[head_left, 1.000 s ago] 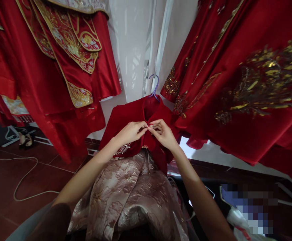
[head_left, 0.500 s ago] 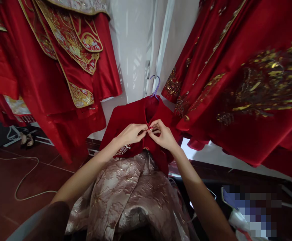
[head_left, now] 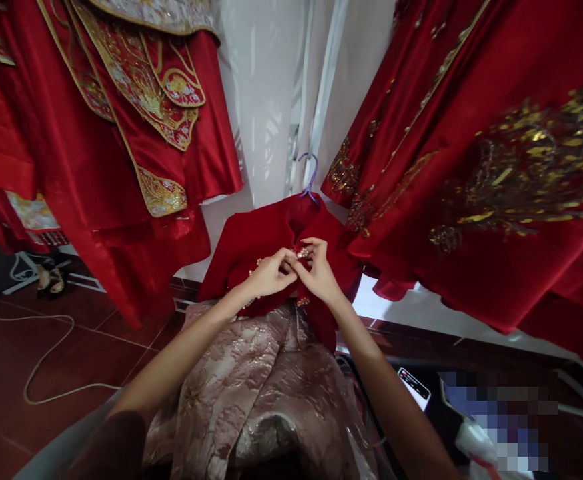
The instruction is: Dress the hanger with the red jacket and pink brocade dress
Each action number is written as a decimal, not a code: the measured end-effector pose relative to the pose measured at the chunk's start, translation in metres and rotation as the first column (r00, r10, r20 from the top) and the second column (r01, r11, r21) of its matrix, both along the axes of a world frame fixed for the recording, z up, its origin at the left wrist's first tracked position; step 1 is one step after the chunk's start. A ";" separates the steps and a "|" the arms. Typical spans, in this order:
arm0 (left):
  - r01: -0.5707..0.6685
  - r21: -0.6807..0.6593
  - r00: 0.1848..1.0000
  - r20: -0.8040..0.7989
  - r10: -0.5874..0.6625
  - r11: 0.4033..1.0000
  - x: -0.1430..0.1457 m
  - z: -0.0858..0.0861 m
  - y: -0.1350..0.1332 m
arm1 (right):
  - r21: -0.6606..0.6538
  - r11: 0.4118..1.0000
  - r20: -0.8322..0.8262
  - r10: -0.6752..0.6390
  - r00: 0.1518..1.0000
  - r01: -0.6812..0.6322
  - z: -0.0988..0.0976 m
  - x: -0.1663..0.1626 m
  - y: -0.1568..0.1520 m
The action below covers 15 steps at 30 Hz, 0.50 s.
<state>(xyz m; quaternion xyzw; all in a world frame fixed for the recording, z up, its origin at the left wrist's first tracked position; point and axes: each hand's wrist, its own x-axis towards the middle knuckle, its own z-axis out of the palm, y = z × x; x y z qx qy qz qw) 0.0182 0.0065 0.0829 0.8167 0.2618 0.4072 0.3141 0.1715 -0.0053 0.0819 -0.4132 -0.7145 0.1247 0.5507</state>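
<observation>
A red stand-collar jacket (head_left: 251, 237) hangs at the centre of the frame on a purple hanger (head_left: 310, 180), its front lying directly beneath both hands. The right hand (head_left: 317, 270), just right of centre, pinches a beaded fastening (head_left: 302, 253) between thumb and fingers, below the collar. The left hand (head_left: 273, 272) meets it from the left, its curled fingers pinching the jacket's front edge; the exact bit of cloth is hidden behind them. A second beaded ornament (head_left: 303, 302) sits on the jacket below the right hand. Beneath, at lower centre, spreads a pale pink brocade garment (head_left: 236, 393). Embroidered red garments (head_left: 211, 133) fill the upper left, and a lit phone (head_left: 414, 389) lies at lower right.
</observation>
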 end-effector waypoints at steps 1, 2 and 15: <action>0.028 -0.065 0.998 0.053 -0.024 0.997 0.001 -0.006 0.000 | -0.002 1.000 -0.028 -0.008 1.000 0.008 -0.005 0.000 -0.001; 0.058 -0.119 0.994 0.101 -0.046 0.991 0.002 -0.012 -0.001 | -0.011 1.000 -0.046 -0.019 0.999 0.019 -0.011 0.000 -0.003; -0.146 -0.235 0.968 0.168 0.188 0.961 0.022 -0.034 -0.005 | -0.201 0.976 -0.072 -0.100 0.992 0.084 -0.015 0.040 -0.041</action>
